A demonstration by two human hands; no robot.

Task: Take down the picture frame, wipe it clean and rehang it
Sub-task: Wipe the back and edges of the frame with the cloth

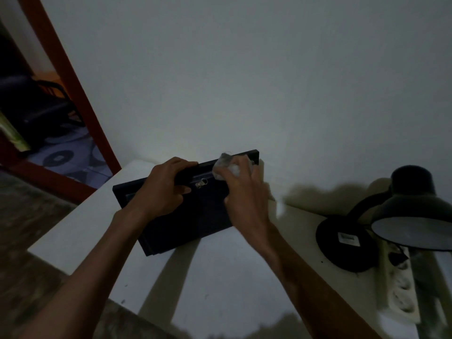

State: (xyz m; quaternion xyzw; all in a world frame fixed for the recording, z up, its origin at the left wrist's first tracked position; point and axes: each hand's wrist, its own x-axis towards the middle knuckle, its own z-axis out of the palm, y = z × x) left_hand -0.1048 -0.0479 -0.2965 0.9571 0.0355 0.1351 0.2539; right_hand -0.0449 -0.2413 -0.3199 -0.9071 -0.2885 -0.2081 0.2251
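1. Item: dark rectangular picture frame (195, 216), off the wall and standing tilted on its lower edge on the white tabletop (232, 277). Its back faced the person, with a small metal hanging ring (201, 183) showing near the top edge.
2. Left hand (161, 189): fingers curled over the frame's top edge, thumb on the back panel, steadying it.
3. Right hand (242, 189): closed around a crumpled whitish cloth or tissue (223, 165), pressing it against the frame's upper right part; which it was could not be told in the dim light.
4. Step in hand, as judged: the wiping stage, take-down done, rehanging not yet done.
5. Next move, as judged: carrying the wipe along the remaining edges and the unseen front, then lifting the frame and finding the ring's hook on the pale wall (244, 81); no hook was visible.
6. Also present: a black desk lamp (381, 216) and white power strip (401, 289) at right, well apart from the frame.
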